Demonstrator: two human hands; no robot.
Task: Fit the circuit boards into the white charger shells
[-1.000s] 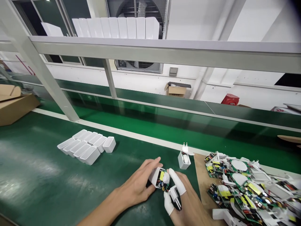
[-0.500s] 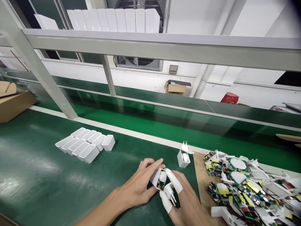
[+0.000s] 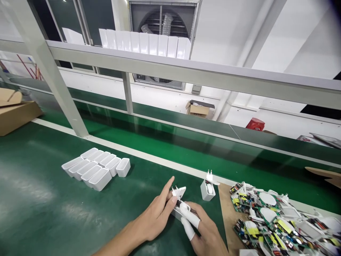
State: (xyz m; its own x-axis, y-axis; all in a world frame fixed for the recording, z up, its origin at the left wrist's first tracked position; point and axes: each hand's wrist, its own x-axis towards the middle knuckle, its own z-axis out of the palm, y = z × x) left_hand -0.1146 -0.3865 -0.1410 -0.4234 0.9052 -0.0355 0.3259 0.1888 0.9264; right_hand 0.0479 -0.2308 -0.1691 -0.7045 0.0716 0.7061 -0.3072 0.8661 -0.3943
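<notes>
My left hand (image 3: 156,217) and my right hand (image 3: 204,231) meet low in the middle over a white charger housing (image 3: 178,212) lying on the green mat. The left hand's fingers curl round the housing, its forefinger stretched past a white plug piece (image 3: 178,192) that stands up from the housing's far end. My right hand, with white finger cots on thumb and forefinger, pinches the housing's near end. Another white housing with a plug piece on it (image 3: 207,186) stands just beyond, to the right.
Several empty white housings (image 3: 94,169) lie in two rows at the left. A heap of circuit boards and plug parts (image 3: 277,222) covers a brown board (image 3: 227,217) at the right. A grey frame post (image 3: 57,83) rises at the left; a cardboard box (image 3: 14,113) sits far left.
The plug piece has gone from my right hand's fingers onto the housing's far end. The housing now lies flatter on the mat, and the circuit board inside no longer shows.
</notes>
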